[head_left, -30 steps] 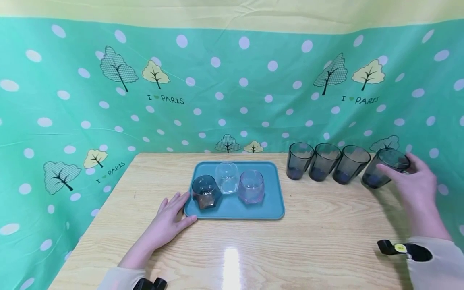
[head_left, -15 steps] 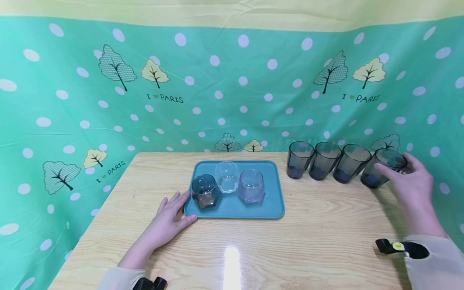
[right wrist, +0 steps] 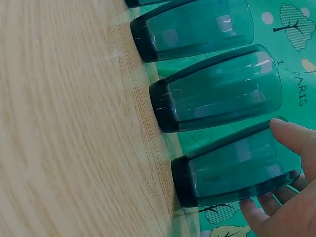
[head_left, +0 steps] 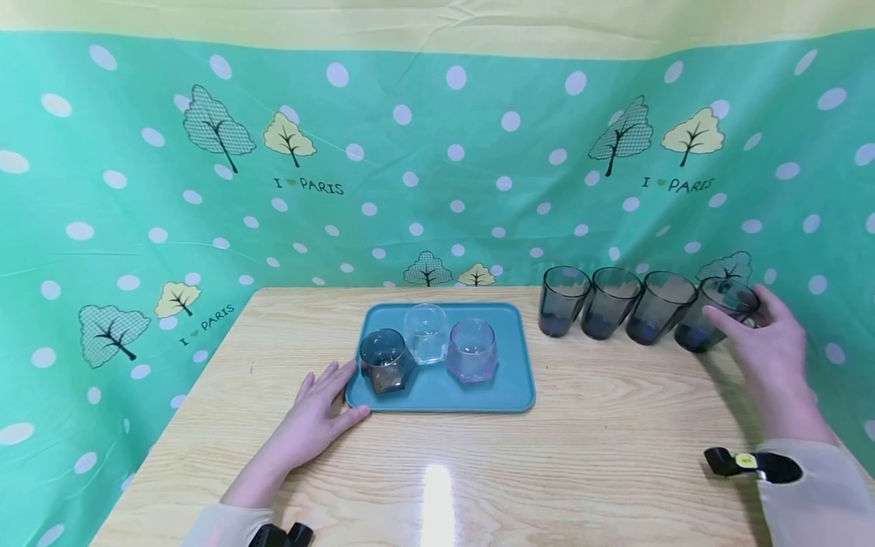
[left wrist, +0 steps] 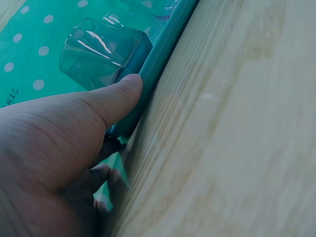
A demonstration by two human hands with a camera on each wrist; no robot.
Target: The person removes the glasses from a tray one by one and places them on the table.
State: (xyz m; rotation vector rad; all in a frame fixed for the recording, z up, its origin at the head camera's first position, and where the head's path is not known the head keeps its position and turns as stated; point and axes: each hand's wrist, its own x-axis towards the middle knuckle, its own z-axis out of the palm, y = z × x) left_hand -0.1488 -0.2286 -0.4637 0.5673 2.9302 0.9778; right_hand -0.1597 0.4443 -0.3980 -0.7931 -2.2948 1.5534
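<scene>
At the right end of a row of tall smoky-grey drinking glasses stands one glass (head_left: 699,328), which my right hand (head_left: 772,346) holds near the rim. In the right wrist view, thumb and fingers lie on either side of that glass (right wrist: 232,165). My left hand (head_left: 311,418) rests at the near left corner of a blue tray (head_left: 513,372), fingers fairly straight, and its thumb (left wrist: 123,96) touches the tray rim. On the tray sit a dark short glass (head_left: 386,365), a clear one (head_left: 427,338) and a pinkish one (head_left: 472,353).
Left of the held glass, other tall glasses (head_left: 599,308) stand in a row close together along the back of the wooden table (head_left: 581,456). A green dotted cloth (head_left: 410,152) hangs behind the table.
The right hand and its tall glass have moved slightly left, closer to the row, and the glass stands more upright. The left hand, tray and short glasses look unchanged.
</scene>
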